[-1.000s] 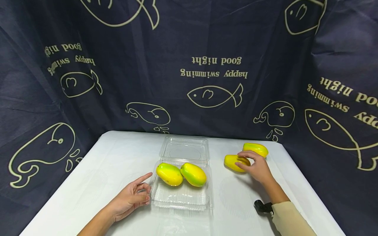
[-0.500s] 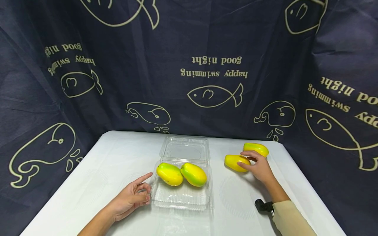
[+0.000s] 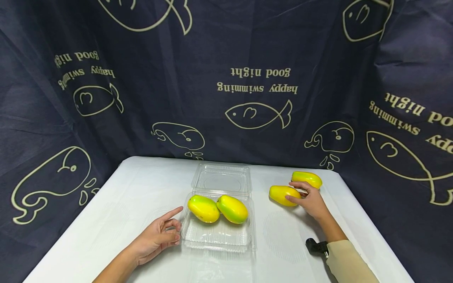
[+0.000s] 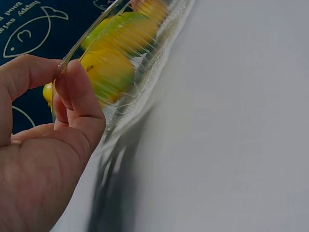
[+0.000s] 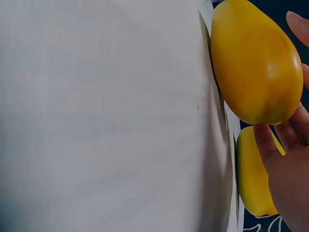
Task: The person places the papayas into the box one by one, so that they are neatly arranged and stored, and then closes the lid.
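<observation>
Two yellow-green mangoes, a left one and a right one, lie side by side in the clear plastic box, its lid folded back. My left hand is at the box's left side. The left wrist view shows its thumb and fingers pinching the rim. Beyond the box, my right hand is at the right end of a third mango on the table. Its fingers spread loosely about the fruit, fingertips near or touching it. Another mango lies behind that hand.
The table has a white cover. A dark blue curtain with fish and whale drawings hangs behind and at both sides. A black device sits at my right wrist.
My right hand has shifted slightly right along the third mango, uncovering more of it. That mango stays in place. My left hand and the box look the same.
</observation>
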Motion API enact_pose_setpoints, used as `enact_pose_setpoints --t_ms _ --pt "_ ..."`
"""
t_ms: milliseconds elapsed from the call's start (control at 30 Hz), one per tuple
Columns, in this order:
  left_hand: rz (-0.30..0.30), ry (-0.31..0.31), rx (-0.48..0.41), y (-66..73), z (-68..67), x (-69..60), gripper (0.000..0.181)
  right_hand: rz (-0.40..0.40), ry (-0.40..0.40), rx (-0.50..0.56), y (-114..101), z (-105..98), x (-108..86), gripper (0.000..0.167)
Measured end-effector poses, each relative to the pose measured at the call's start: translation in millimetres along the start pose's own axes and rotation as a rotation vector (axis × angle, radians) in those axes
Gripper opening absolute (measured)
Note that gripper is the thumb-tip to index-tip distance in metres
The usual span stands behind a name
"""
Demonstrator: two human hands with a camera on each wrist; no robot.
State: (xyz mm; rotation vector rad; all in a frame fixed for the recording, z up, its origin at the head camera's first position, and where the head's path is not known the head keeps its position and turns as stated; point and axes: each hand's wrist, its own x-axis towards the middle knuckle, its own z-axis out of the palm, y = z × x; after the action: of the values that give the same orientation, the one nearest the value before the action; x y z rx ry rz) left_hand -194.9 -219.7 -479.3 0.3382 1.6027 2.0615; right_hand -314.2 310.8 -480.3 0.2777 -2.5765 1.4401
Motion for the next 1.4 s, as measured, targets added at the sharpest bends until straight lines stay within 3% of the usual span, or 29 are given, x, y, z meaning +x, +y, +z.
enact_pose_setpoints --t_ms 833,1400 --pt "-0.009 0.002 0.007 0.6 -0.3 1.4 0.093 0.12 -0.113 0.047 6.6 -1.5 3.2 0.074" --pt "-0.008 -0.003 -0.001 0.1 -1.3 1.1 0.093 0.158 -0.123 0.068 5.4 2.4 2.8 0.078"
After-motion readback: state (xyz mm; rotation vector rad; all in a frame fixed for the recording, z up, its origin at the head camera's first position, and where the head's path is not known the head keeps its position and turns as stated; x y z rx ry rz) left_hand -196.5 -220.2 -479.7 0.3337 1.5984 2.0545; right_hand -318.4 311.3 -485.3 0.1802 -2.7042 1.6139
